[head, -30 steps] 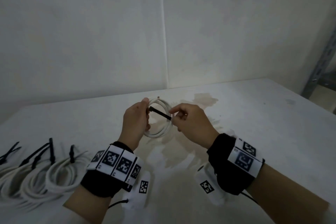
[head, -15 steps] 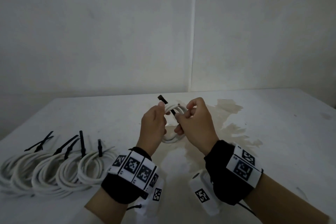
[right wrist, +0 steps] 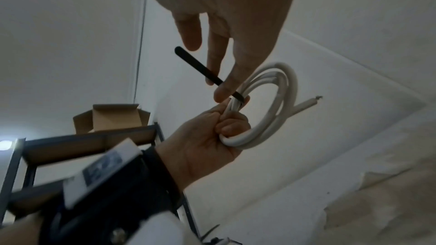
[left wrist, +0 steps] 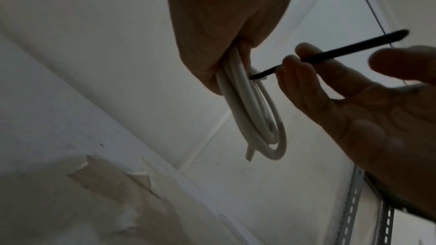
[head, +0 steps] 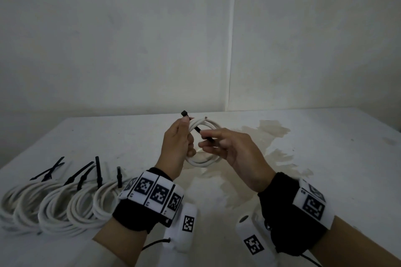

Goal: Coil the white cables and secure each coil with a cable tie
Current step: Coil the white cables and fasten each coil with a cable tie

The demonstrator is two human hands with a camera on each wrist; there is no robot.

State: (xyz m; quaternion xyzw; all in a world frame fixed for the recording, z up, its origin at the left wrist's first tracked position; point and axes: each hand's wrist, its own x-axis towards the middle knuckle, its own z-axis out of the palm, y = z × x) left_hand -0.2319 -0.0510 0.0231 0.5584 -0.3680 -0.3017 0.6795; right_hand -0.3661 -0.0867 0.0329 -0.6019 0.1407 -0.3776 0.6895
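Your left hand (head: 176,143) is clamped on the white coil (head: 202,159), held upright above the counter (head: 325,158) at mid-front, fingers curled round the bundled turns. The black cable tie (head: 198,130) crosses the bundle just above that grip; its head (head: 184,113) stands clear beyond your left thumb. Your right hand (head: 230,147) pinches the strap's tail between fingertips (left wrist: 289,62), the other fingers loose and spread — a light hold, not a fist.

The step in hand, as I judge it, is wrapping the strap and feeding the tail into the head. To do it well:

- Keep the left grip firm so the turns stay stacked; one cut cable end (right wrist: 316,98) pokes out of the coil and could slip free.
- Bring the tail fully round all turns before aiming it at the head.
- Whether the strap's ratchet face lies inward cannot be told from these views — check it before threading.

Five finished coils (head: 60,204), each tied, lie in a row on the counter at your left.
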